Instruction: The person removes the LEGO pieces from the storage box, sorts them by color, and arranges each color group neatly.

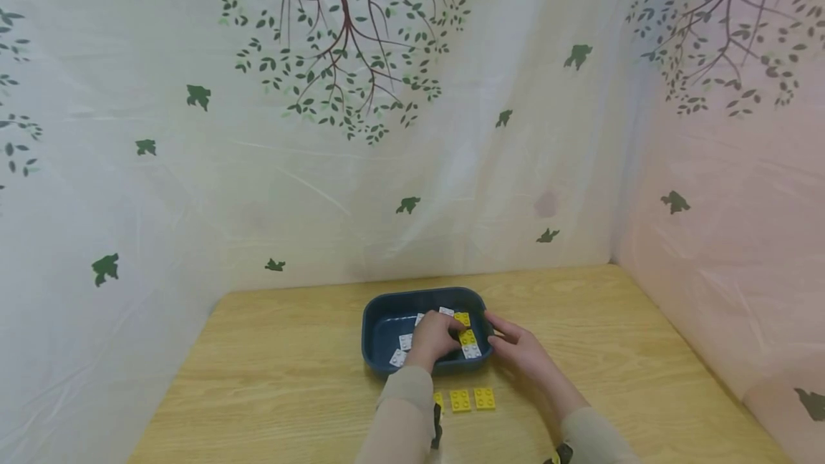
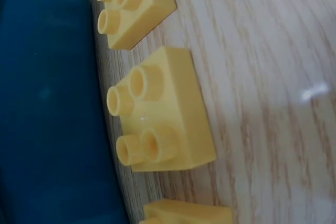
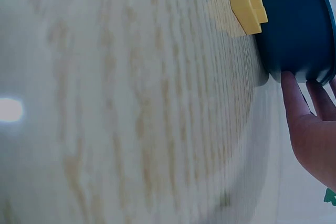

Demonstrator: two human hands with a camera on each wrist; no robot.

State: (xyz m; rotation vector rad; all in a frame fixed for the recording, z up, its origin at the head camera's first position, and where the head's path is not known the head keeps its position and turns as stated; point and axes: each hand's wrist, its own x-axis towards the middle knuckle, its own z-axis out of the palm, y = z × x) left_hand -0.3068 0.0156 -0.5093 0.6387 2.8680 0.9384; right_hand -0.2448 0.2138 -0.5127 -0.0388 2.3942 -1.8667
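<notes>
A dark blue bin [image 1: 374, 339] sits on the table with white and yellow toy building bricks inside. My left hand [image 1: 433, 339] reaches over its near rim and pinches a yellow brick [image 1: 467, 337] between thumb and forefinger at the bin's right side. Another yellow brick [image 1: 462, 318] lies just behind that one, and a white brick [image 1: 471, 351] just in front. On the bin's right end, my right hand [image 1: 525, 351] rests extended fingertips against the outer wall; the right wrist view shows these fingers [image 3: 295, 95] touching the blue side.
In front of the bin, yellow bricks [image 1: 460, 400] stand in a row on the wooden table [image 1: 290, 378], one partly behind the left sleeve. More white bricks [image 1: 398, 358] lie at the bin's left. A curtain [image 1: 322, 199] with printed leaves and branches surrounds the table's back and sides.
</notes>
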